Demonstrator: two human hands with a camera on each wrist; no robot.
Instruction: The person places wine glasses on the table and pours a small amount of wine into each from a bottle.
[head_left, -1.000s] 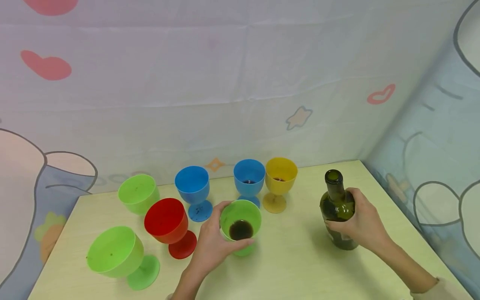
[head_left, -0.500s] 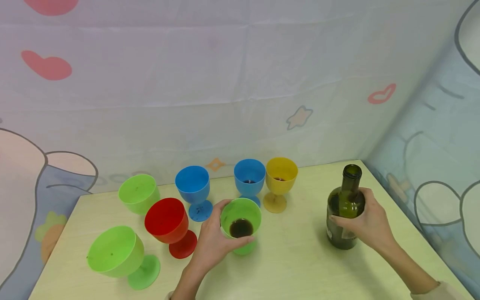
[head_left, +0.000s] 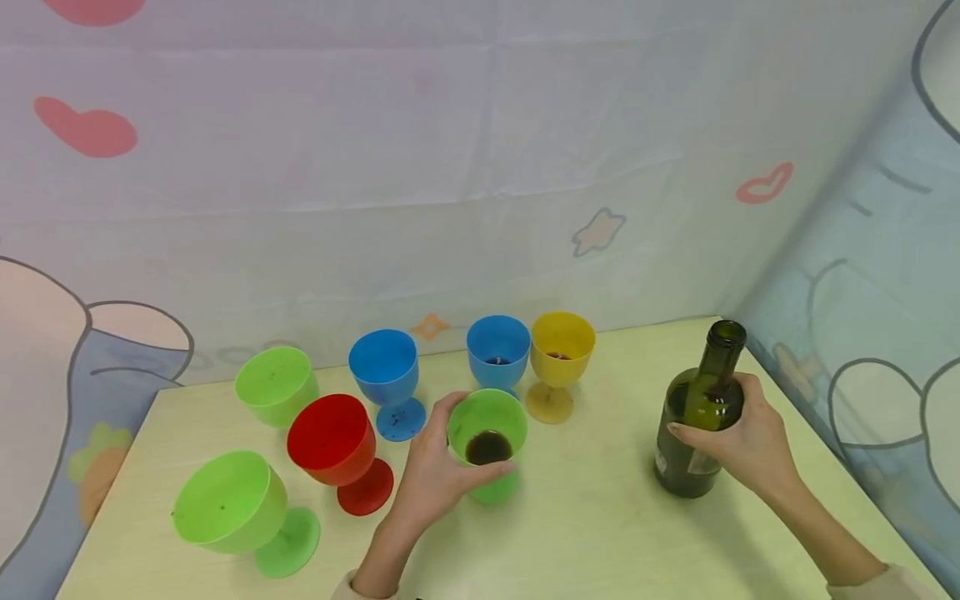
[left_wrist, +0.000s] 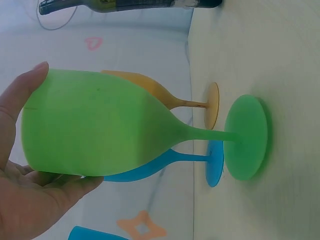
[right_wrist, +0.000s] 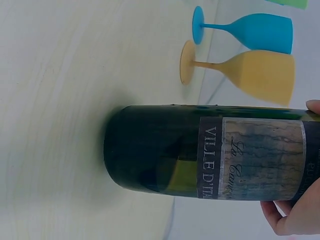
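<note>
Green goblet [head_left: 487, 417] in view, dark liquid [head_left: 489, 447] pooled inside, near the middle of the pale table [head_left: 585, 517], with the person's left hand [head_left: 435, 471] curled round its bowl. Well apart, the right hand [head_left: 753, 442] grips a dark bottle [head_left: 697, 404] (I can read "VILLE" on its label [right_wrist: 262, 160]). A yellow goblet [head_left: 562, 346] stands behind.

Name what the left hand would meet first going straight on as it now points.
Likely the blue goblet beside the yellow goblet, just beyond the green goblet that the left hand grips; the gap between is hard to judge.
</note>
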